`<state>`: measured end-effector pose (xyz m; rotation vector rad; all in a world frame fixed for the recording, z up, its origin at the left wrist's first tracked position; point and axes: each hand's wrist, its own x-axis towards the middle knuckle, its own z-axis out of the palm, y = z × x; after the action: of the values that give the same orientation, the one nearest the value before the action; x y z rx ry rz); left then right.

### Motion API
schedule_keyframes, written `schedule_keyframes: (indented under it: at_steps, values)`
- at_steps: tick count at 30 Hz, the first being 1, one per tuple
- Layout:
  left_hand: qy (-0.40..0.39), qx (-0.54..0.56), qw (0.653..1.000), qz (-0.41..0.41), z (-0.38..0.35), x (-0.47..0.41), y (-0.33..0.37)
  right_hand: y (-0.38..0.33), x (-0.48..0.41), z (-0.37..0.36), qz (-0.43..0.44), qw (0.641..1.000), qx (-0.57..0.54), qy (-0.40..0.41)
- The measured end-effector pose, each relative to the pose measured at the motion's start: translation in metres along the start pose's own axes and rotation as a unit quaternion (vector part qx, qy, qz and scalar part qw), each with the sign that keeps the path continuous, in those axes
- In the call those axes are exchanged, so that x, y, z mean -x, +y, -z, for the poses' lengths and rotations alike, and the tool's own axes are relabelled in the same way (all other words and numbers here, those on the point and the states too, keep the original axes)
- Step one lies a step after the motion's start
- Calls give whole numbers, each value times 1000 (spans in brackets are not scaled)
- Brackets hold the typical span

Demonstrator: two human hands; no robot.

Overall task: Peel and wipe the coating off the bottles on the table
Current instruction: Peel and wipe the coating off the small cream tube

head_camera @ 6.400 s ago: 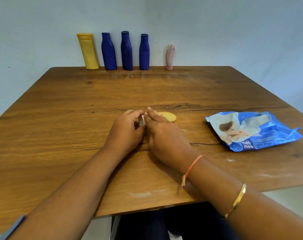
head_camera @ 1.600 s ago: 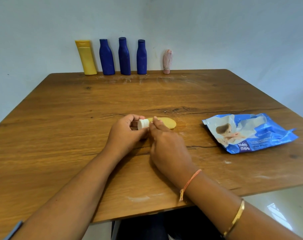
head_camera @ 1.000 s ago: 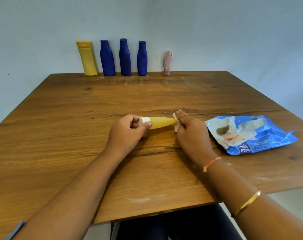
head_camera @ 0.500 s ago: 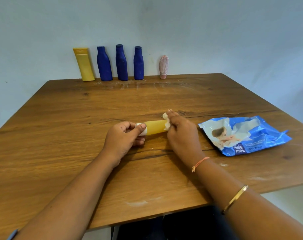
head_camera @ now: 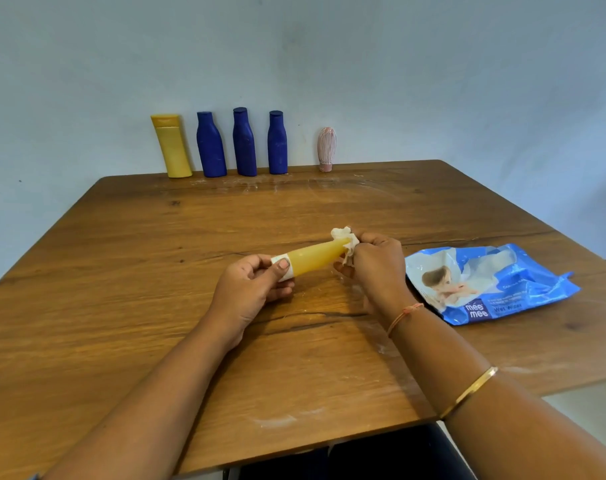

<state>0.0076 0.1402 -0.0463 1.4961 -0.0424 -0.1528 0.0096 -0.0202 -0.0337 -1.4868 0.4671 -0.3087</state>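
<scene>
The small yellow bottle (head_camera: 312, 259) is held just off the tabletop (head_camera: 156, 271), near the wet-wipe pack (head_camera: 492, 285) on its left side, with its tapered end tipped up and away. The left hand (head_camera: 249, 292) pinches the white cap between thumb and curled fingers. The right hand (head_camera: 374, 268) has its grip closed round a bunched white wipe (head_camera: 343, 233) at the bottle's far tip. A second and a half ago that hand worked beside the cap and the bottle lay flat. Since then the wipe has run the whole body, which now looks glossy. I judge this bottle nearly done. Five more bottles (head_camera: 244, 142) stand well beyond the pack, by the wall, apparently still coated.
</scene>
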Motion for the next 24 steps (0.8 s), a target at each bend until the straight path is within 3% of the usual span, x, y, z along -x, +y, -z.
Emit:
schedule_keyframes:
  at_steps: [2,5,8,11,16,19,21,24]
  values:
    - [7,-131,989,-71,1,-1,-5,-7,3,1,42,999,27,-1]
    - [9,-282,947,-155,2,0,-8,-19,16,1,187,969,160,4]
    - [-8,-291,933,-212,0,1,-9,-28,33,-4,316,902,294,-20]
    - [14,-290,927,-236,-1,2,-9,-35,48,-12,357,836,408,-84]
    - [116,-313,906,-261,1,6,-4,-28,70,-26,410,755,474,-192]
    - [117,-299,906,-276,-1,4,-4,-20,62,-23,478,698,510,-156]
    - [99,-283,910,-288,0,3,-6,-20,54,-20,499,710,480,-132]
    - [79,-252,918,-295,3,0,-7,-24,47,-18,451,803,365,-138]
